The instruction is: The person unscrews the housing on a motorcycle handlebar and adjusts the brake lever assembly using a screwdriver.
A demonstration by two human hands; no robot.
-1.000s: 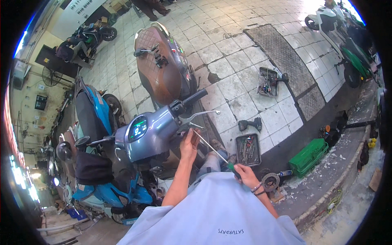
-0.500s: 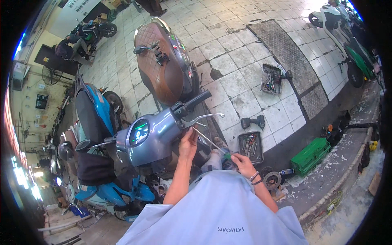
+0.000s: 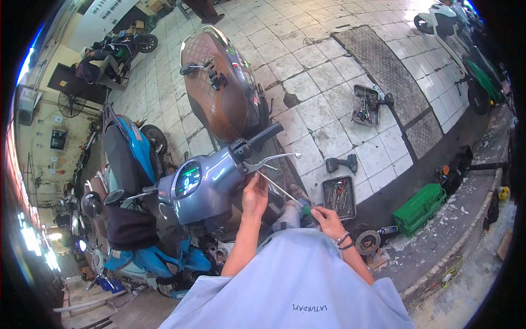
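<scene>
My right hand (image 3: pixel 329 223) is closed around the green handle (image 3: pixel 306 210) of a screwdriver. Its long thin shaft (image 3: pixel 282 191) slants up and left to the underside of the grey-blue scooter handlebar housing (image 3: pixel 216 183). At that spot, just below the silver brake lever (image 3: pixel 274 159), my left hand (image 3: pixel 255 196) is raised with its fingers bent together beside the shaft's tip. What those fingers pinch is hidden. The black grip (image 3: pixel 266 136) sticks out above the lever, and a lit display (image 3: pixel 189 180) sits in the housing. The scooter's brown quilted seat (image 3: pixel 211 90) carries a mirror and black parts (image 3: pixel 217 80).
A cordless drill (image 3: pixel 341 163) lies on the tiles near a tool tray (image 3: pixel 339 198). Another tray (image 3: pixel 364 107) stands farther off. To the right are a green crate (image 3: pixel 421 208) and a brake disc (image 3: pixel 367 241). A blue scooter (image 3: pixel 129 148) stands left; a person (image 3: pixel 96 68) crouches beyond.
Both hands and the screwdriver stay almost in place. The view has shifted slightly, and the far person leans a little differently.
</scene>
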